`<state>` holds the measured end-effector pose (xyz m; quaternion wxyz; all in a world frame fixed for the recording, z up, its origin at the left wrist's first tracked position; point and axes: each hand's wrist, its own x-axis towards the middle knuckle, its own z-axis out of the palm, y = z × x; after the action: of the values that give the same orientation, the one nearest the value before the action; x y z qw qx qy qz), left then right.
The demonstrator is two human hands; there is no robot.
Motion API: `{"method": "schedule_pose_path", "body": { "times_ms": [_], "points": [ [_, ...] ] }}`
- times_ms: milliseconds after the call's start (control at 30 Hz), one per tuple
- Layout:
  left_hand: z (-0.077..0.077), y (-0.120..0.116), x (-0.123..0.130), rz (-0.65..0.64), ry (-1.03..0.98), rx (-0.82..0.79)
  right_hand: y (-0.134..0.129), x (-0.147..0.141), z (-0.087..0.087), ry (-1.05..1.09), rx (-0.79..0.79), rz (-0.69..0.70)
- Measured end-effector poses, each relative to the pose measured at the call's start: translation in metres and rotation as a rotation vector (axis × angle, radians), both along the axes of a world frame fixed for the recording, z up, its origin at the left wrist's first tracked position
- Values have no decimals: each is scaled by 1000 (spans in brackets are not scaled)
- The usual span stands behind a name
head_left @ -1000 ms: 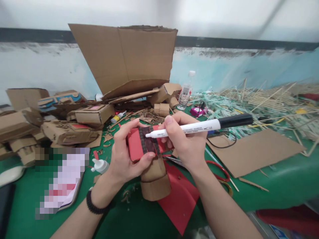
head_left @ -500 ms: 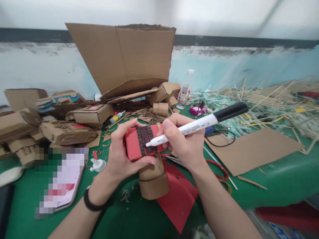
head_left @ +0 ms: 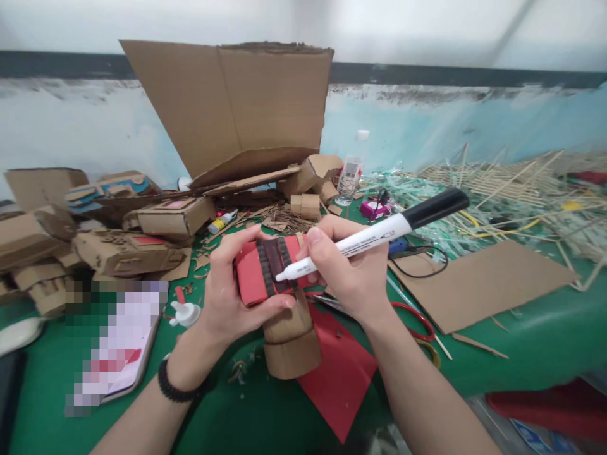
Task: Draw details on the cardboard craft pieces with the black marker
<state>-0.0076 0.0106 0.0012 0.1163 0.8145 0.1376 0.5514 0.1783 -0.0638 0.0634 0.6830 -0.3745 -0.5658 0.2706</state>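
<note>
My left hand (head_left: pixel 232 278) grips a small red box-shaped model (head_left: pixel 250 273) with dark ridged strips and a darkened band between them. In my right hand (head_left: pixel 353 268) is a white whiteboard marker (head_left: pixel 351 245) with a black end, held like a pen. The marker's tip touches the model or is very close to it, at the dark band. Right under the model stands a round cardboard piece (head_left: pixel 291 344). A sheet of red paper (head_left: pixel 339 373) lies on the green table beneath my right wrist, beside red-handled scissors (head_left: pixel 420 322) partly hidden by that wrist.
Cardboard models (head_left: pixel 128 253) crowd the left, near a phone (head_left: pixel 123 354) and a white nozzle cap (head_left: pixel 184 313). Behind stand a large cardboard sheet (head_left: pixel 265 101) and a plastic bottle (head_left: pixel 349 174). At right lie flat cardboard (head_left: pixel 484 284) and thin wooden sticks (head_left: pixel 512 183).
The marker's tip has shifted very slightly to the left along with the model. Both hands keep the same hold, and the whole view has moved a little.
</note>
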Motion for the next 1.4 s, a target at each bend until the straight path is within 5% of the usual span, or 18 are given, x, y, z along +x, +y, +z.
{"method": "schedule_pose_path", "body": {
  "times_ms": [1233, 1400],
  "points": [
    [7, -2, 3, 11, -10, 37, -2, 3, -6, -75, -58, 4],
    [7, -3, 1, 34, 4, 39, 2, 8, -6, 141, 60, -8]
  ]
}}
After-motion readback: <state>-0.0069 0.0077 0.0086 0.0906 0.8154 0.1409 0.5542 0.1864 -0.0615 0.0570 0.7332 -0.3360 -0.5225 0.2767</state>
